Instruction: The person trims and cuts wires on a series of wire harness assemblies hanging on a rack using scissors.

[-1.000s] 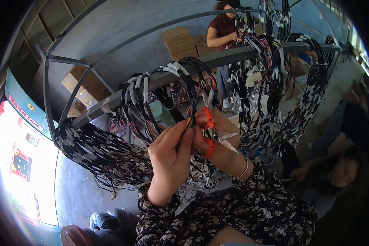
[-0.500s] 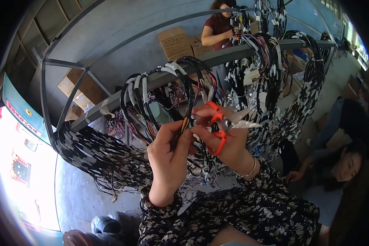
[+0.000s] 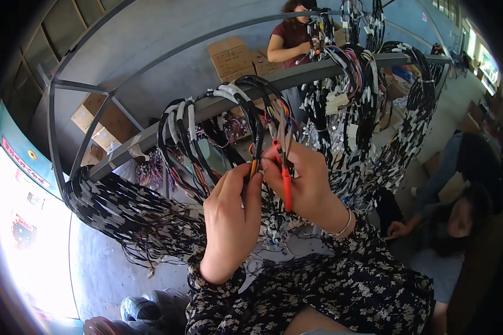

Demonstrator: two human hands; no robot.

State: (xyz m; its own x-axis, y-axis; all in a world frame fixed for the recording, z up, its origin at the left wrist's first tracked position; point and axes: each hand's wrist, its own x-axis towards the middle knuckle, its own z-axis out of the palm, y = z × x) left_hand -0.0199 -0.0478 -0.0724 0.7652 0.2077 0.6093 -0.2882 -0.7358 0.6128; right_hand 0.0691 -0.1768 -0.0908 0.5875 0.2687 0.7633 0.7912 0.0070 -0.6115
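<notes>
My left hand (image 3: 229,218) is closed in a pinch on a black-wrapped wire harness (image 3: 257,131), where yellow and orange wires show at the fingertips. My right hand (image 3: 310,181) holds a pair of scissors (image 3: 286,187) with orange-red handles, their blades pointing up and away from me. The right thumb and fingertips meet the same wires beside the left fingertips; exactly what they pinch is hidden. The harness hangs looped over a grey metal rail (image 3: 207,110) along with other white-taped bundles.
Dense harnesses with white connectors (image 3: 117,206) hang at the left, and more (image 3: 363,111) hang at the right. Cardboard boxes (image 3: 229,58) stand behind the rail. One person (image 3: 288,42) works at the far side; another (image 3: 447,234) sits low at the right. Dark rolls (image 3: 142,310) lie at lower left.
The scissors have turned in my right hand: their blades pointed right and now point upward. My left hand keeps its pinch on the harness. The view has shifted slightly.
</notes>
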